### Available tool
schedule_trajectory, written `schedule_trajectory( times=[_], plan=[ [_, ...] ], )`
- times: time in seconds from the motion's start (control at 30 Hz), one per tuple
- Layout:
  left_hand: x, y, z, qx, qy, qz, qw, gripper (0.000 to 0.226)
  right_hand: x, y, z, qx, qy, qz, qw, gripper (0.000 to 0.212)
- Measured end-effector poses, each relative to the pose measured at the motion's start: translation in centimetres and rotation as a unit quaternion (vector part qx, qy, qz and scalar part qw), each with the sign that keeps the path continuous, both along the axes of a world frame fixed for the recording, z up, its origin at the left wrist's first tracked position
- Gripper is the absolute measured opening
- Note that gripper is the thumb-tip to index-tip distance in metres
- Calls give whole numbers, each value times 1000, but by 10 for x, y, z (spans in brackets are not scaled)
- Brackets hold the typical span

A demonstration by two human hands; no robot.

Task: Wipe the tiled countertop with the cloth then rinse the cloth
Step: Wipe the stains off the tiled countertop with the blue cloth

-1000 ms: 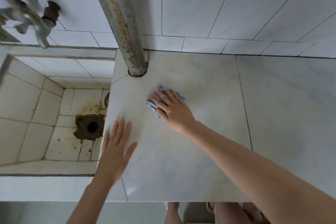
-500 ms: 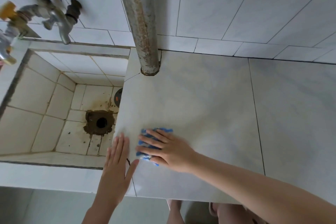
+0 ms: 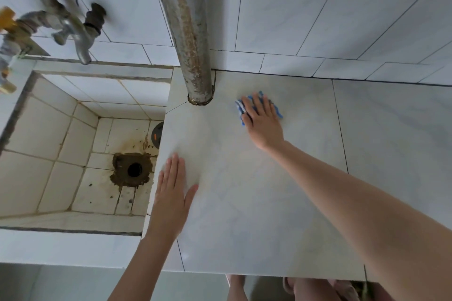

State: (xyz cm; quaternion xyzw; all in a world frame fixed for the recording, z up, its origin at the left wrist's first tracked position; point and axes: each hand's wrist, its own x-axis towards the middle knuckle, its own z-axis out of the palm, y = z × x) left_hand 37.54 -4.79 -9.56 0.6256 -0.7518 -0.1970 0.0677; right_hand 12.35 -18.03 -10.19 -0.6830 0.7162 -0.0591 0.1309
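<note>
Beside the far rusty grey pipe point(image 3: 193, 56), pressing a blue-and-white cloth point(image 3: 241, 106) under flat right hand point(image 3: 263, 122); resting empty left hand point(image 3: 172, 193) flat on pale tiled countertop point(image 3: 256, 203). Soft, limp, likely light; best bunched mid-cloth.

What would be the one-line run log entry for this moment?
phase: wiping | right hand: presses blue cloth on countertop | left hand: flat on countertop | rinse: not yet

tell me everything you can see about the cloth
The cloth is small, blue with white stripes, soft-looking and bunched. It lies on the countertop near the back wall, right of the pipe. The right hand presses on it with straight fingers, hiding its middle; only the edges show.
</note>
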Motion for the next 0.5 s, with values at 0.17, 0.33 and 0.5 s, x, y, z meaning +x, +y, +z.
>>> schedule_trajectory(
  times=[0.17, 0.33, 0.5],
  plan=[
    [-16, -32, -3, -11, 11, 1, 1000, 69, 47, 37, -7, -80, -19, 161, 984, 44],
    [-28, -57, 1, -8, 17, -3, 1000, 62, 28, 15, -8, -89, 22, 253, 963, 44],
    [-40, -69, 0, -3, 7, 5, 1000, 64, -27, -30, -8, 4, 30, 98, 995, 59]
  ],
)
